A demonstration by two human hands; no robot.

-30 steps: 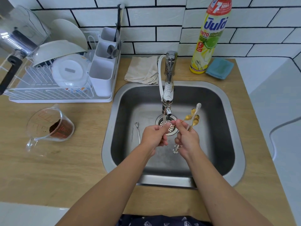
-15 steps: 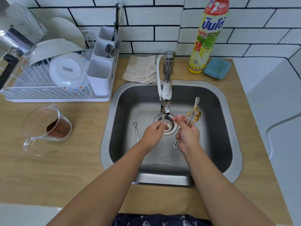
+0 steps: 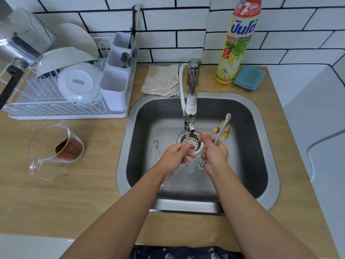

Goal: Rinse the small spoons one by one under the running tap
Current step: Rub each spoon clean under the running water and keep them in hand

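Both hands are over the steel sink [image 3: 261, 165], under the tap [image 3: 190, 109], whose water runs down toward the drain [image 3: 194, 144]. My right hand [image 3: 214, 154] grips a bunch of small spoons [image 3: 223, 131], gold and silver, bowls pointing up and away. Its thumb and forefinger also pinch one thin gold spoon that lies across toward my left hand [image 3: 177, 156]. My left hand's fingertips hold that spoon's other end in the stream. One silver spoon [image 3: 157, 148] lies on the sink floor to the left.
A white dish rack [image 3: 65, 101] with bowls and a cutlery holder stands at the left. A glass measuring cup [image 3: 56, 146] with brown powder sits on the wooden counter. Behind the sink are a folded cloth [image 3: 160, 81], a dish-soap bottle [image 3: 237, 42] and a blue sponge [image 3: 249, 77].
The hands have drawn slightly apart, and one gold spoon now stretches between them under the stream. The bunch in my right hand stays put.
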